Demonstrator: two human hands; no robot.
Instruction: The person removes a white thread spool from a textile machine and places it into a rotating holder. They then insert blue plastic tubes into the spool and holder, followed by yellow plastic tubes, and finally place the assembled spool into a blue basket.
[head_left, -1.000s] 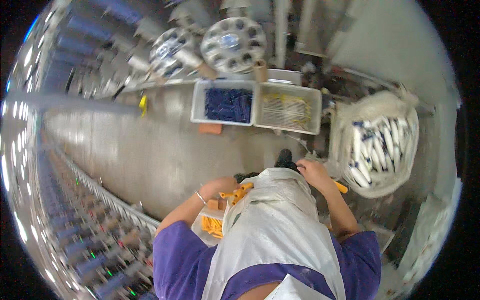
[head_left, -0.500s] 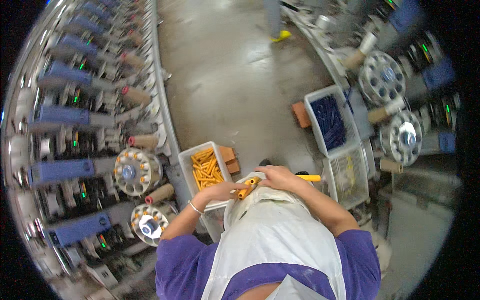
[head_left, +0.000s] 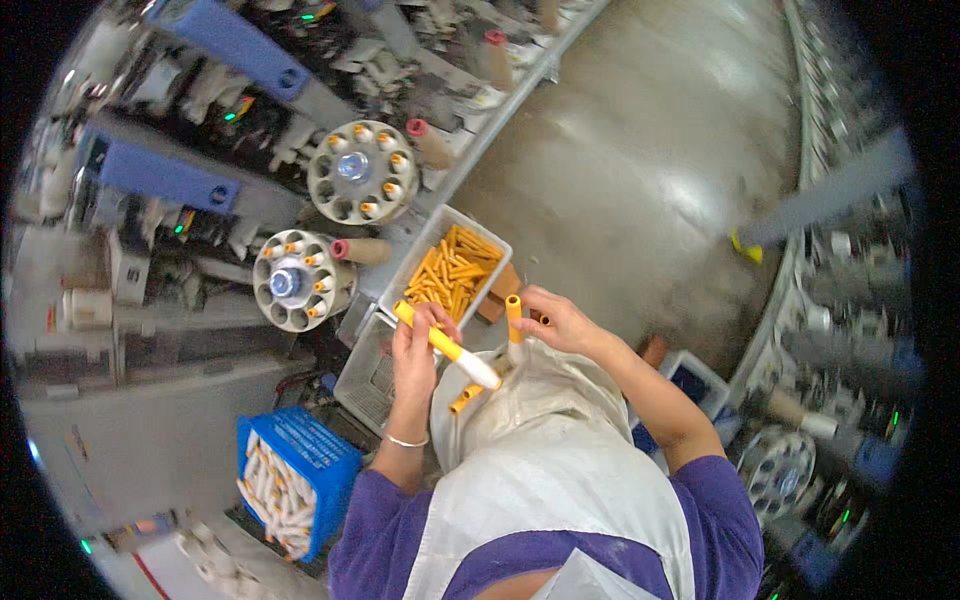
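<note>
My left hand [head_left: 414, 345] is closed around a yellow bobbin tube [head_left: 425, 328], whose lower end carries white yarn and slants over my apron. My right hand [head_left: 560, 322], fingers curled, grips at the front of the apron beside an upright yellow tube [head_left: 514, 312] with a white lower part. Another tube's dark round end [head_left: 545, 320] peeks out at its fingers. More yellow tubes [head_left: 466, 398] poke from the white apron [head_left: 520, 430] between my arms. Just beyond my left hand stands a pale crate [head_left: 493, 232] of loose yellow tubes.
Winding machines [head_left: 170, 180] line the left, with round bobbin magazines [head_left: 362, 172] jutting out near me. A blue basket [head_left: 325, 450] of white-wound bobbins stands at lower left. An empty-looking crate [head_left: 365, 375] adjoins the yellow-tube crate. Another crate [head_left: 705, 375] sits right. A person's leg [head_left: 830, 190] is in the aisle.
My view has turned left, bringing the blue basket in. My left hand has risen from the apron and now holds a bobbin with white yarn. The right hand stays by the apron.
</note>
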